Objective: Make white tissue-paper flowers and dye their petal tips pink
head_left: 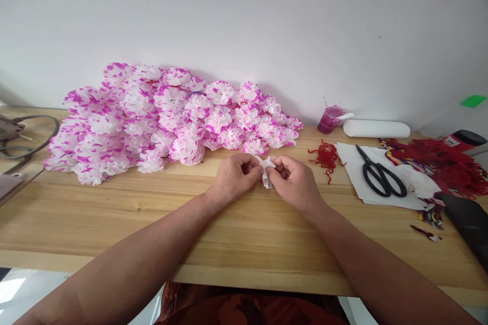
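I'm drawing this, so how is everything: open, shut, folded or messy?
Left hand: pinching, shut on white paper
Right hand: pinching the same paper
White paper: gathered and creased
Paper flowers: fluffed open, heaped by the wall
Scissors: lying down, blades seemingly shut
White sheets: flat, under the scissors
Small red yarn pile: loose, tangled
Cup: upright, purple

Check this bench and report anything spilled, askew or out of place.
The cup by the wall looks stained purple, perhaps from a splash, and small red flecks show just above it. In front, red yarn lies in a loose tangle on the tabletop, looking stray.
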Tool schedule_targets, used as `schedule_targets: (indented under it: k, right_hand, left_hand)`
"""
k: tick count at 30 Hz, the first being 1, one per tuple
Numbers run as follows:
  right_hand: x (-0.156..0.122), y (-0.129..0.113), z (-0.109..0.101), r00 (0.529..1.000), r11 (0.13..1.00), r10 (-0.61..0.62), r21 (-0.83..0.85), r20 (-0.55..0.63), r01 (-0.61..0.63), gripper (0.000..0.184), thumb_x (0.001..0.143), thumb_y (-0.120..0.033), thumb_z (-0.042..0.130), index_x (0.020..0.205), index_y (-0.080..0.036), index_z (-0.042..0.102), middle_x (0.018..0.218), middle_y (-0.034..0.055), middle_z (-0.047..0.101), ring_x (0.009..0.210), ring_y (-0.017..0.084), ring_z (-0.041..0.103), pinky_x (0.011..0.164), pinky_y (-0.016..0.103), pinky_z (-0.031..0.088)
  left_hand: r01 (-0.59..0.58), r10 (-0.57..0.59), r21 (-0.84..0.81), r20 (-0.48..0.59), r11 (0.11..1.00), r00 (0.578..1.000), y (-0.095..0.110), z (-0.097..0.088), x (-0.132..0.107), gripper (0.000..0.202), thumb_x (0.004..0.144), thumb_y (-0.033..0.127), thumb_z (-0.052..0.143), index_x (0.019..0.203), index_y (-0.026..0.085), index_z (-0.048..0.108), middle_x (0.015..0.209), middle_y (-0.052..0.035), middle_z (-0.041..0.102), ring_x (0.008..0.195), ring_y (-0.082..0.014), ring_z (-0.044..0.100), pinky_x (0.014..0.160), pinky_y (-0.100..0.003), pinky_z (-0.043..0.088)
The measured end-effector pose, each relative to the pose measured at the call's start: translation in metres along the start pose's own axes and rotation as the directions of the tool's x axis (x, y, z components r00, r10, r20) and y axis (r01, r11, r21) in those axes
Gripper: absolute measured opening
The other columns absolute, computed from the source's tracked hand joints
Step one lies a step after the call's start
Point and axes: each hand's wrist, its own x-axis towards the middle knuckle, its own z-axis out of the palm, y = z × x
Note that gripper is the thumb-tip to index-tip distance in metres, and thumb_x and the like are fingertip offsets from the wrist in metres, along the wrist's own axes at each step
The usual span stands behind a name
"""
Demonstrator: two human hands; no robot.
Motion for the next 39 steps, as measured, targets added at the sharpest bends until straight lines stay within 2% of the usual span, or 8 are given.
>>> schedule_targets:
  k: [3, 8, 13, 17, 22, 27, 33, 39]
  right_hand:
    - [0.0000, 0.0006, -0.0001, 1.000, 1.000, 0.000, -0.011, -0.020, -0.001, 0.013, 0.081, -0.030, 0.061, 0.071, -0.021, 0.057, 0.059, -0.0035, 0.059, 0.051, 0.012, 0.052, 0.052, 0.024, 0.040]
    - [-0.0025, 0.0007, 0.0015, 0.999, 0.999, -0.039, 0.010, 0.007, 0.039, 0.009, 0.081, -0.028, 0.060, 0.074, -0.022, 0.058, 0.062, -0.0030, 0.060, 0.054, 0.012, 0.053, 0.054, 0.024, 0.041]
    - [-0.0037, 0.0023, 0.0031, 0.997, 0.996, -0.079, -0.035, -0.011, 0.079, 0.010, 0.082, -0.027, 0.059, 0.074, -0.022, 0.057, 0.061, -0.0030, 0.060, 0.054, 0.012, 0.052, 0.055, 0.024, 0.041]
    - [-0.0031, 0.0034, 0.0030, 0.997, 0.997, -0.062, -0.056, -0.035, 0.060, 0.011, 0.079, -0.025, 0.060, 0.071, -0.023, 0.054, 0.060, -0.0032, 0.058, 0.053, 0.012, 0.051, 0.053, 0.024, 0.040]
    - [-0.0028, 0.0014, 0.0039, 0.998, 0.998, -0.056, -0.018, -0.034, 0.056, 0.009, 0.079, -0.028, 0.062, 0.075, -0.022, 0.057, 0.063, -0.0022, 0.063, 0.054, 0.012, 0.054, 0.055, 0.024, 0.043]
    - [-0.0011, 0.0027, 0.0029, 0.997, 0.995, -0.060, -0.076, -0.041, 0.057, 0.012, 0.080, -0.027, 0.060, 0.070, -0.022, 0.054, 0.060, -0.0038, 0.058, 0.052, 0.012, 0.051, 0.053, 0.024, 0.039]
    - [-0.0040, 0.0027, 0.0041, 0.992, 0.989, -0.126, -0.074, -0.017, 0.124, 0.013, 0.083, -0.027, 0.059, 0.072, -0.023, 0.053, 0.061, -0.0037, 0.057, 0.053, 0.011, 0.049, 0.054, 0.024, 0.039]
    - [-0.0045, 0.0029, 0.0048, 0.993, 0.987, -0.113, -0.116, -0.038, 0.108, 0.011, 0.080, -0.023, 0.059, 0.070, -0.023, 0.053, 0.060, -0.0025, 0.059, 0.054, 0.013, 0.054, 0.055, 0.025, 0.041]
  left_hand:
    - [0.017, -0.017, -0.008, -0.006, 1.000, 1.000, -0.0010, -0.0004, 0.0002, 0.015, 0.078, 0.029, 0.061, 0.069, 0.017, 0.060, 0.063, 0.0021, 0.056, 0.057, -0.0101, 0.046, 0.054, -0.022, 0.036]
    - [-0.009, 0.009, 0.030, 0.002, 0.999, 1.000, -0.0025, -0.0007, 0.0002, 0.016, 0.080, 0.032, 0.062, 0.086, 0.018, 0.067, 0.059, 0.0042, 0.053, 0.056, -0.0107, 0.048, 0.054, -0.023, 0.036]
    - [0.006, -0.006, 0.035, -0.014, 0.999, 1.000, -0.0039, -0.0002, 0.0009, 0.013, 0.078, 0.030, 0.062, 0.073, 0.018, 0.064, 0.058, 0.0037, 0.051, 0.055, -0.0102, 0.045, 0.052, -0.022, 0.034]
    - [0.044, -0.044, -0.008, -0.009, 0.999, 0.999, -0.0038, 0.0009, 0.0007, 0.012, 0.078, 0.029, 0.061, 0.074, 0.018, 0.062, 0.060, 0.0034, 0.054, 0.055, -0.0102, 0.046, 0.052, -0.022, 0.035]
    - [0.019, -0.019, -0.018, -0.002, 1.000, 1.000, -0.0019, 0.0026, -0.0009, 0.010, 0.076, 0.027, 0.061, 0.073, 0.018, 0.061, 0.059, 0.0031, 0.055, 0.054, -0.0103, 0.047, 0.052, -0.023, 0.036]
    - [0.048, -0.048, -0.019, -0.012, 0.999, 0.999, -0.0005, 0.0013, -0.0005, 0.011, 0.076, 0.027, 0.062, 0.073, 0.018, 0.060, 0.064, 0.0020, 0.059, 0.058, -0.0111, 0.049, 0.054, -0.023, 0.038]
    - [-0.016, 0.017, 0.036, -0.019, 0.999, 1.000, -0.0020, 0.0010, -0.0003, 0.009, 0.078, 0.027, 0.060, 0.080, 0.018, 0.064, 0.063, 0.0034, 0.057, 0.058, -0.0110, 0.050, 0.056, -0.023, 0.038]
    - [0.019, -0.018, 0.015, -0.017, 1.000, 1.000, -0.0032, 0.0009, 0.0013, 0.010, 0.077, 0.026, 0.059, 0.072, 0.018, 0.061, 0.066, 0.0017, 0.061, 0.059, -0.0112, 0.051, 0.055, -0.023, 0.039]
